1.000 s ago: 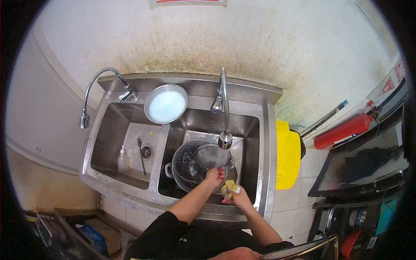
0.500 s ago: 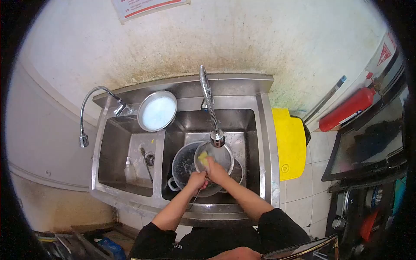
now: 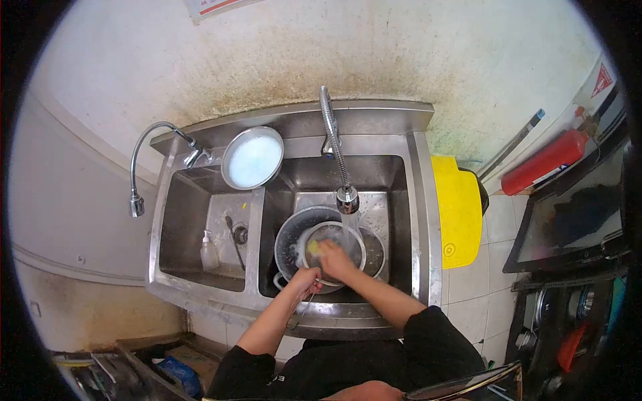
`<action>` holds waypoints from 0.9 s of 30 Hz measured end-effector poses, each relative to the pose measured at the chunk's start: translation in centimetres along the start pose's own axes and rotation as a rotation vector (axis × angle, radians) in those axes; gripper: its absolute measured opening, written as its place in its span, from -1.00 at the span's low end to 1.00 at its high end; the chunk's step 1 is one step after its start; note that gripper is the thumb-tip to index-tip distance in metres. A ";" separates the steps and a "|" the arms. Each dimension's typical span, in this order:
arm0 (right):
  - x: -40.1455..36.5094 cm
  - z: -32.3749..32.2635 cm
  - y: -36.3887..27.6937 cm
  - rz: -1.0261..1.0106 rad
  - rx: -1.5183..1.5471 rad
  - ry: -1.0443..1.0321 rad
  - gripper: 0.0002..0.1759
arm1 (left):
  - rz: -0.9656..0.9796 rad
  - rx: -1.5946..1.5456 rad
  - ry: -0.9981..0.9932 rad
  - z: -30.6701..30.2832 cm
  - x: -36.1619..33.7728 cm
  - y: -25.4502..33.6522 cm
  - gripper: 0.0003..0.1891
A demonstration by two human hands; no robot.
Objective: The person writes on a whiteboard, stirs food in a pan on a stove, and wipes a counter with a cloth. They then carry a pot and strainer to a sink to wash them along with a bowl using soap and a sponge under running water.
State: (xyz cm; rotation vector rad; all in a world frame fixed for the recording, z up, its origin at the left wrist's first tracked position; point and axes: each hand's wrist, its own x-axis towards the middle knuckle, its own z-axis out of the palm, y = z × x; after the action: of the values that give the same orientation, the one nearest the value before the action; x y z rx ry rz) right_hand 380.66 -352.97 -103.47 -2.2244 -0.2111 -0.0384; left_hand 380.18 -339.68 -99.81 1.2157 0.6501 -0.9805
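Note:
In the right sink basin, my left hand (image 3: 307,281) is closed round the thin handle of a round metal strainer (image 3: 354,257). My right hand (image 3: 336,261) presses a yellow sponge (image 3: 314,247) against the inside of the strainer, its fingers partly hidden. Water runs from the spring-necked faucet (image 3: 347,199) into the strainer. Underneath it stands a large grey pot (image 3: 289,234) with suds inside. Another round vessel (image 3: 378,254) is partly covered at the right.
A metal bowl of soapy water (image 3: 253,159) sits on the ledge behind the divider. The left basin (image 3: 194,220) holds a soap bottle (image 3: 209,251) and a long-handled utensil (image 3: 235,242). A second faucet (image 3: 136,204) arches at left. A yellow bin lid (image 3: 459,214) adjoins the sink's right side.
My right hand has shifted with the sponge across the strainer, its fingers now lower over the inside. My head view has moved slightly, so the sink appears farther right.

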 end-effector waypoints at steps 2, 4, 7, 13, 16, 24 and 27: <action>-0.1 0.4 0.1 -0.052 0.112 -0.074 -0.64 | 0.021 0.001 0.005 0.3 -0.2 0.3 -0.91; 0.1 -0.5 1.0 -0.119 -0.081 -0.163 -0.66 | 0.004 -0.069 -0.051 0.4 -0.9 0.0 -0.92; 1.7 -0.5 1.1 0.067 -0.017 -0.085 -0.70 | -0.016 -0.028 -0.094 0.7 -0.7 -0.9 -0.93; 2.6 -2.6 -1.2 0.076 0.063 0.202 -0.69 | -0.090 0.126 -0.167 1.2 -1.7 -0.6 -0.95; 1.6 0.1 -1.6 -0.240 0.190 -0.054 -0.70 | 0.050 0.048 -0.023 1.5 -0.3 -0.7 -0.87; 5.1 -4.3 2.9 0.234 -0.444 0.244 -0.74 | 0.195 0.240 -0.116 0.7 -1.4 0.1 -0.60; 5.0 -3.2 0.5 0.170 -0.217 0.365 -0.78 | 0.238 0.168 -0.008 2.6 -1.2 -0.7 -0.58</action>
State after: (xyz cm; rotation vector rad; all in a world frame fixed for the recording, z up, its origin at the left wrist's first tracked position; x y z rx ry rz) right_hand 385.80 -355.10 -101.40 -2.3947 0.1902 -0.3867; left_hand 378.81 -341.89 -98.49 1.4009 0.4106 -0.8513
